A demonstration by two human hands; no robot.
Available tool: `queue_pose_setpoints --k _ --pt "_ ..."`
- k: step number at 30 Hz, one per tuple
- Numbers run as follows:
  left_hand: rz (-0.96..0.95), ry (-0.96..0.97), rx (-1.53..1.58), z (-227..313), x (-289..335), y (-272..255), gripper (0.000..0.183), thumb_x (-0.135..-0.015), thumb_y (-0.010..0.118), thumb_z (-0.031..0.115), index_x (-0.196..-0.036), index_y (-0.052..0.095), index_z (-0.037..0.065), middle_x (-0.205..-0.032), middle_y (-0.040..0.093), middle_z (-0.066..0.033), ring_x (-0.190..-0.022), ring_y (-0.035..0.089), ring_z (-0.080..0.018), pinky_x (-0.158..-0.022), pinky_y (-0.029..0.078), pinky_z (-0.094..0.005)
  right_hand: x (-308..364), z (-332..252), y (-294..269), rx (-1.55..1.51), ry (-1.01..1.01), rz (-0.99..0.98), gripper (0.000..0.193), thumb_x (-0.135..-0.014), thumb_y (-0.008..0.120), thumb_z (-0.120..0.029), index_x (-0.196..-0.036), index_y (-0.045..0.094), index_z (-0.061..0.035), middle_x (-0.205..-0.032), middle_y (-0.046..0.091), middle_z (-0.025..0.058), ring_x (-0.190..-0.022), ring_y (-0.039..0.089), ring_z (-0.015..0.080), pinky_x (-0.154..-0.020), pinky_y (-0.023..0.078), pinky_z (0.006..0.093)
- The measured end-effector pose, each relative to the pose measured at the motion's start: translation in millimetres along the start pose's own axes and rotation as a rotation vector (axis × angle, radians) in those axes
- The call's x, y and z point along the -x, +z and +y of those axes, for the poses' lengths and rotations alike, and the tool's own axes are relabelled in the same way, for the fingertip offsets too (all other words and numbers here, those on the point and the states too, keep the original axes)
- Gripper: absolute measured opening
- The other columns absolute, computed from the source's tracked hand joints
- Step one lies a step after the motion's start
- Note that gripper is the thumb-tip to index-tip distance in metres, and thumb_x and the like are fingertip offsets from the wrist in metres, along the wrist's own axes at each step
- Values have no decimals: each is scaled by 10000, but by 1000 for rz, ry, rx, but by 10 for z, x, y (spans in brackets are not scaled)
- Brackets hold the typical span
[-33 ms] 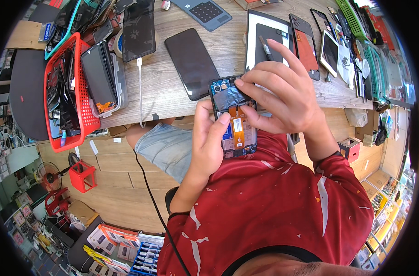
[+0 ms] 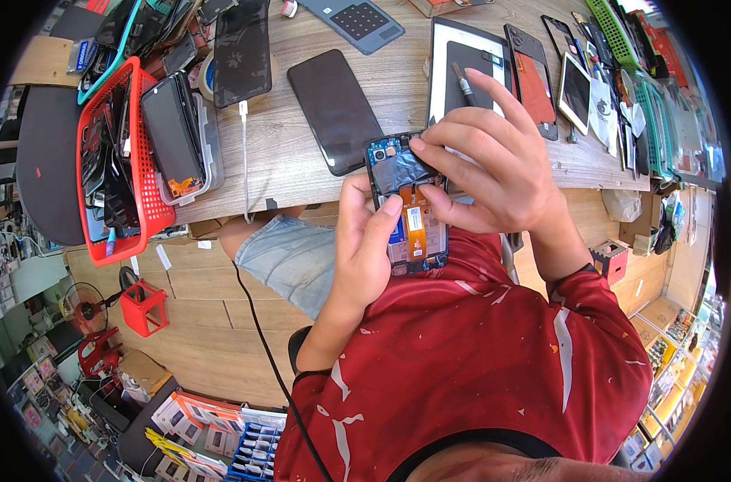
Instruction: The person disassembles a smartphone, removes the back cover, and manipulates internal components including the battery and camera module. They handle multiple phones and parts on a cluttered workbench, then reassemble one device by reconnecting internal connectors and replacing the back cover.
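At the desk's (image 2: 289,177) near edge, the opened phone (image 2: 415,218) points lengthwise across that edge, gripped by the left hand's (image 2: 364,245) fingers, while the right hand's (image 2: 506,173) touch its desk-side half, gripping or not I cannot tell.

The held phone (image 2: 415,229) is between left hand (image 2: 365,249) and right hand (image 2: 498,169), at the desk's (image 2: 301,183) near edge. Behind lies another phone (image 2: 333,108); left, a basket (image 2: 150,181) holds what seem to be phone parts (image 2: 120,177); right, a pen (image 2: 463,84) lies on a panel (image 2: 466,42).
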State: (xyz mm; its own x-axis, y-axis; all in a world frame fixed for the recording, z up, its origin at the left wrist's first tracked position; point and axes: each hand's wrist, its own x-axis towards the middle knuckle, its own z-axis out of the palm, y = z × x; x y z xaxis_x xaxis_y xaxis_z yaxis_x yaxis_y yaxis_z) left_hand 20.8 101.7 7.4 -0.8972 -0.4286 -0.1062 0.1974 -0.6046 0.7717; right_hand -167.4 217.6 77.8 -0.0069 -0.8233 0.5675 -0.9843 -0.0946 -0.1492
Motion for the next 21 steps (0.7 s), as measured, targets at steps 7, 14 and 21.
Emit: queue_pose_setpoints --k 7,14,21 --pt "37 32 -56 12 -51 74 457 -1076 592 5 -1493 406 -14 -1314 656 -137 -1178 656 -149 -1021 549 -320 -6 43 56 17 -22 37 401 -728 864 -187 -1094 815 -32 -1030 734 73 -946 727 266 -1129 506 641" --pt "-48 50 -116 -35 -57 -5 618 -1037 620 -79 -1571 318 -9 -1369 638 -151 -1258 658 -179 -1065 536 -339 -3 43 71 48 -16 41 406 -725 876 -208 -1090 820 -39 -1043 739 70 -971 721 265 -1129 511 634" --pt "-85 37 -136 -23 -31 -36 673 -1018 634 -86 -1594 293 -7 -1401 618 -153 -1290 644 -193 -1082 527 -351 20 60 74 21 -6 16 417 -766 870 -246 -1130 787 -60 -1126 703 53 -1049 699 252 -1136 502 605"
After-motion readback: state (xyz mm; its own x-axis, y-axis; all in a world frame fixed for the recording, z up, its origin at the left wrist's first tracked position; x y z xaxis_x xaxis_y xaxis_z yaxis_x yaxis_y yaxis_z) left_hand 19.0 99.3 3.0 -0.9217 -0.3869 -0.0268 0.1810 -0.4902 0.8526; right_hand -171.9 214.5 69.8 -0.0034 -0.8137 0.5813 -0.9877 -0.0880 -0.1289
